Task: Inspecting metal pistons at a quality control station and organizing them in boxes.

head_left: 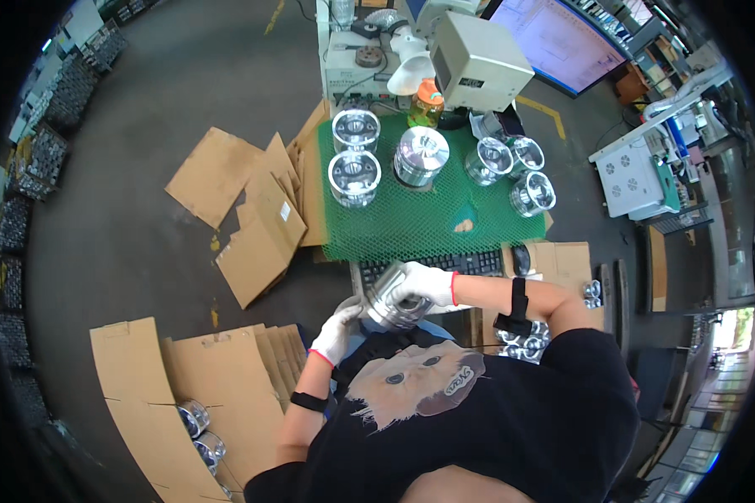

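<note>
A shiny metal piston [387, 303] is held tilted in front of my body, just off the near edge of the bench. My right hand [424, 283], in a white glove with a red cuff, grips its upper right side. From the lower left, my gloved left hand [337, 334] has its fingers closed against the piston's side. Beyond the hands lies a black keyboard [470, 263], partly covered by my right hand and the green mat [394, 230]. On that mat stand several more pistons, among them a larger one [421, 156] in the middle.
A bottle with an orange cap [428, 102] stands by a beige machine housing [481, 63] at the back. A monitor [558, 42] is at the far right. A mouse [521, 260] sits beside the keyboard. Cardboard boxes [218, 356] with pistons are at lower left; flattened cardboard [264, 235] leans by the bench.
</note>
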`<state>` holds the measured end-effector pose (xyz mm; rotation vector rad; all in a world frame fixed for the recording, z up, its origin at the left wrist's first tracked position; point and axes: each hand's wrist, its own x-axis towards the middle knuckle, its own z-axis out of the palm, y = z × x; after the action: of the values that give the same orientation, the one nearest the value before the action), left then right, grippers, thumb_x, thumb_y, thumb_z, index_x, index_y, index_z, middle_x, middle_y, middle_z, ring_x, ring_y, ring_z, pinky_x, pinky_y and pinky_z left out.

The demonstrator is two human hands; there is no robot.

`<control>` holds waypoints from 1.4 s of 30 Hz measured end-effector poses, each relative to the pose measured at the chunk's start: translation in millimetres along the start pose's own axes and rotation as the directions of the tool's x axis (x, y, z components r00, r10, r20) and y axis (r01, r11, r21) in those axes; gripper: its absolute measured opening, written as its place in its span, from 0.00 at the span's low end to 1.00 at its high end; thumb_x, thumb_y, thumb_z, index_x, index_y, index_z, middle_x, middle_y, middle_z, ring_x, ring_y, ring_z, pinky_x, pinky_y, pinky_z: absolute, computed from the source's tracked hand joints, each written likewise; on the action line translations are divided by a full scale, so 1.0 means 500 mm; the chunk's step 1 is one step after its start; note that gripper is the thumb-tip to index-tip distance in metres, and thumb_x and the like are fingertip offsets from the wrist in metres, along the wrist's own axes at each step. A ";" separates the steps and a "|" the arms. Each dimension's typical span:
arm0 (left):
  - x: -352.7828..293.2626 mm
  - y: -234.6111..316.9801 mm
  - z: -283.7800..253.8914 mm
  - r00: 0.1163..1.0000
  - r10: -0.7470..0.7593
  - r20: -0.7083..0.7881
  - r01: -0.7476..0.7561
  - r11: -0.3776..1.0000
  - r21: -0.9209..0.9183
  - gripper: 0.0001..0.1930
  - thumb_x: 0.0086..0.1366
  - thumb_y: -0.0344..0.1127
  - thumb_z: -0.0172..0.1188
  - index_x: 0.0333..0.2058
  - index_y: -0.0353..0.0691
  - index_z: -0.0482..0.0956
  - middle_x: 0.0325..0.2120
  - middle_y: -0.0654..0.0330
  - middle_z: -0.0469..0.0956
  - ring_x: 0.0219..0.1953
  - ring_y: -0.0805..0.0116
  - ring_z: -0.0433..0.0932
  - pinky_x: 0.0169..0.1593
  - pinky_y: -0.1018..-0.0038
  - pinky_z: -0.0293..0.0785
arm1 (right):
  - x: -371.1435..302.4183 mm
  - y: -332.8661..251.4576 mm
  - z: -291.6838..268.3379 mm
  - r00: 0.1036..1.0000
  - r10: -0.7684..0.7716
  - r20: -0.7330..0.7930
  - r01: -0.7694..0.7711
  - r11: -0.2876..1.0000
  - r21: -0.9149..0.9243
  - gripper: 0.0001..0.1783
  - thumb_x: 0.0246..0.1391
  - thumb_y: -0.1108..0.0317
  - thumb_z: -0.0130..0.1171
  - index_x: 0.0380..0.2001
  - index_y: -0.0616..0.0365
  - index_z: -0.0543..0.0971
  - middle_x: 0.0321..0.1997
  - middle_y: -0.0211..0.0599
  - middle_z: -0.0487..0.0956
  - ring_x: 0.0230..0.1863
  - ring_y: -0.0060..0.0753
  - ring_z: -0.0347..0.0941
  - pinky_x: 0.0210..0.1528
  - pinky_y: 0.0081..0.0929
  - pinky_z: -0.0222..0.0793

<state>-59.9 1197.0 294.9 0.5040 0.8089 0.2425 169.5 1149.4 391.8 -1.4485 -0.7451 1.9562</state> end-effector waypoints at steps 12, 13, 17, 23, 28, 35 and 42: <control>0.163 0.078 0.059 0.964 -0.264 -0.017 0.238 0.893 -0.382 0.41 0.63 0.68 0.37 0.62 0.38 0.53 0.61 0.48 0.58 0.60 0.49 0.59 0.60 0.52 0.57 | 0.196 -0.021 -0.042 0.763 -0.633 0.129 0.139 -0.033 -0.990 0.12 0.36 0.65 0.57 0.28 0.58 0.76 0.23 0.47 0.77 0.25 0.52 0.74 0.37 0.47 0.69; 0.177 0.086 0.050 0.971 -0.240 -0.016 0.210 0.877 -0.431 0.42 0.62 0.70 0.36 0.61 0.38 0.55 0.59 0.49 0.60 0.60 0.51 0.60 0.60 0.52 0.58 | 0.210 -0.032 -0.037 0.739 -0.643 0.201 0.152 -0.132 -0.980 0.11 0.35 0.67 0.56 0.26 0.58 0.75 0.22 0.45 0.77 0.25 0.50 0.75 0.35 0.45 0.68; 0.196 0.158 0.063 0.940 -0.326 -0.102 0.276 0.900 -0.336 0.41 0.62 0.70 0.34 0.60 0.40 0.57 0.55 0.51 0.66 0.57 0.54 0.66 0.58 0.57 0.62 | 0.229 -0.046 -0.014 0.744 -0.667 0.040 0.031 -0.026 -0.999 0.08 0.37 0.68 0.55 0.25 0.58 0.75 0.19 0.39 0.77 0.23 0.44 0.76 0.32 0.41 0.67; 0.191 0.187 -0.046 0.948 -0.223 0.227 0.269 0.942 -0.202 0.39 0.62 0.70 0.35 0.61 0.47 0.60 0.55 0.55 0.68 0.50 0.58 0.71 0.53 0.59 0.67 | 0.167 -0.151 0.034 0.786 -0.597 0.162 0.193 -0.012 -0.981 0.32 0.37 0.54 0.62 0.46 0.62 0.71 0.45 0.51 0.71 0.48 0.50 0.69 0.54 0.47 0.61; 0.227 0.218 -0.053 0.879 -0.476 0.032 0.473 0.878 0.067 0.38 0.59 0.73 0.34 0.56 0.51 0.65 0.50 0.55 0.69 0.43 0.59 0.68 0.47 0.60 0.66 | 0.196 -0.237 -0.048 0.703 -0.710 -0.027 -0.039 0.000 -0.999 0.44 0.30 0.52 0.67 0.51 0.67 0.66 0.46 0.51 0.70 0.51 0.53 0.66 0.59 0.48 0.57; 0.249 0.325 -0.131 0.830 -0.542 0.130 0.380 0.721 0.580 0.36 0.61 0.69 0.41 0.53 0.44 0.70 0.49 0.55 0.74 0.51 0.59 0.71 0.52 0.63 0.66 | 0.289 -0.200 -0.067 0.715 -0.696 -0.067 -0.076 0.017 -0.997 0.42 0.27 0.53 0.67 0.49 0.63 0.69 0.46 0.53 0.71 0.49 0.53 0.67 0.55 0.45 0.59; 0.295 0.675 0.079 0.692 0.532 0.488 -0.103 -0.596 0.796 0.22 0.48 0.55 0.62 0.34 0.44 0.78 0.30 0.58 0.76 0.36 0.59 0.74 0.40 0.62 0.68 | 0.210 -0.142 -0.025 0.773 -0.595 -0.220 -0.176 0.132 -0.975 0.38 0.32 0.64 0.64 0.52 0.58 0.68 0.41 0.46 0.72 0.44 0.46 0.69 0.50 0.43 0.61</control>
<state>62.6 1530.3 399.8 2.8260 0.8583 0.2745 165.8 1275.3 373.9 -2.2591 -2.0045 0.3627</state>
